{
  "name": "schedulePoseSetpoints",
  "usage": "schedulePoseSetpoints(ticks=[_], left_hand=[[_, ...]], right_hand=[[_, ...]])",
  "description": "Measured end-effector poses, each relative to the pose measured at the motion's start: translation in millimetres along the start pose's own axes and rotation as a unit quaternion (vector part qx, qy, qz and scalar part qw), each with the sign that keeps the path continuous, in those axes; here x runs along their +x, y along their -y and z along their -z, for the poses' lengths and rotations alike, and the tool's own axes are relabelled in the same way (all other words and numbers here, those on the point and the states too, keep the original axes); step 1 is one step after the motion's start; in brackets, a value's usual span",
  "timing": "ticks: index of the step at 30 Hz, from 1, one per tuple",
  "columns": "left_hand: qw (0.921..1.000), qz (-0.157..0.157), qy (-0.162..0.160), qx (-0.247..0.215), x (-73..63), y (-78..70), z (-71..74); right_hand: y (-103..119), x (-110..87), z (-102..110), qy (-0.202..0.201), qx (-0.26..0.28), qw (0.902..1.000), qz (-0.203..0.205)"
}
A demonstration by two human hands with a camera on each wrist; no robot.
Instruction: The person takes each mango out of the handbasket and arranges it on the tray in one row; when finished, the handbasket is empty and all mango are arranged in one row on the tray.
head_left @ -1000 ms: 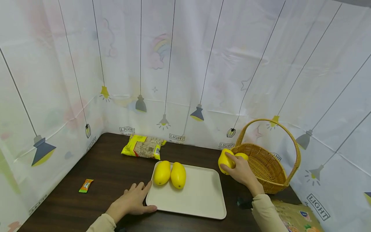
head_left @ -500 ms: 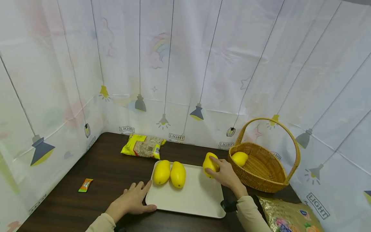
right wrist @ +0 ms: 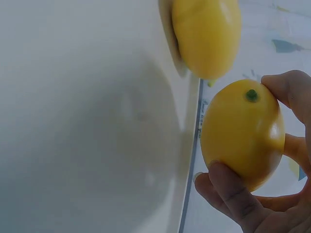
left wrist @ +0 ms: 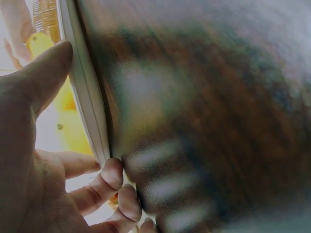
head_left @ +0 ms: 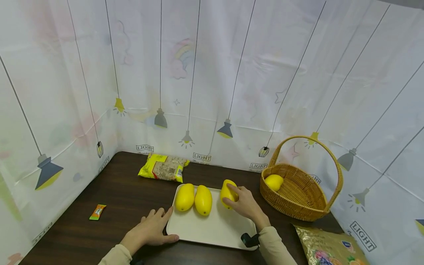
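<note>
Holding one yellow mango (head_left: 226, 192) between thumb and fingers, the right hand (head_left: 245, 203) is placed at the far side of the cream tray (head_left: 212, 230); fruit-to-tray contact cannot be told. Two mangoes (head_left: 203, 200) are laid side by side at the tray's left. The tray's near-left corner is touched by the left hand (head_left: 150, 230), fingers spread. One yellow fruit (head_left: 274, 182) is contained in the wicker basket (head_left: 288, 207).

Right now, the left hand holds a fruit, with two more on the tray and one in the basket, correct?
Wrong hand: the head view shows the right hand holding that fruit, with two more on the tray and one in the basket.
</note>
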State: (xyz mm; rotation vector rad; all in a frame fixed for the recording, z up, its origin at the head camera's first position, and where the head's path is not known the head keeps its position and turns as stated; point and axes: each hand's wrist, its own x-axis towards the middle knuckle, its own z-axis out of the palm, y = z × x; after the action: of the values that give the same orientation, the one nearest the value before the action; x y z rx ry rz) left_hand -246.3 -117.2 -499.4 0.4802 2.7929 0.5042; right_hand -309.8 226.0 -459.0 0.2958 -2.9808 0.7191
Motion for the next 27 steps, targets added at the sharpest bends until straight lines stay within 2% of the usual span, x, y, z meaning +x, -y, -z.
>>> schedulePoseSetpoints(ticks=[18,27], left_hand=[[1.0000,-0.004,-0.003,0.006,-0.7,-0.6,0.7],[0.9999,-0.004,-0.003,0.010,0.1,-0.9,0.7]], right_hand=[[6,-3.6,-12,0.017,-0.007,0.9998,0.005],[9,-5.2,-20,0.012,-0.011,0.9994,0.030]])
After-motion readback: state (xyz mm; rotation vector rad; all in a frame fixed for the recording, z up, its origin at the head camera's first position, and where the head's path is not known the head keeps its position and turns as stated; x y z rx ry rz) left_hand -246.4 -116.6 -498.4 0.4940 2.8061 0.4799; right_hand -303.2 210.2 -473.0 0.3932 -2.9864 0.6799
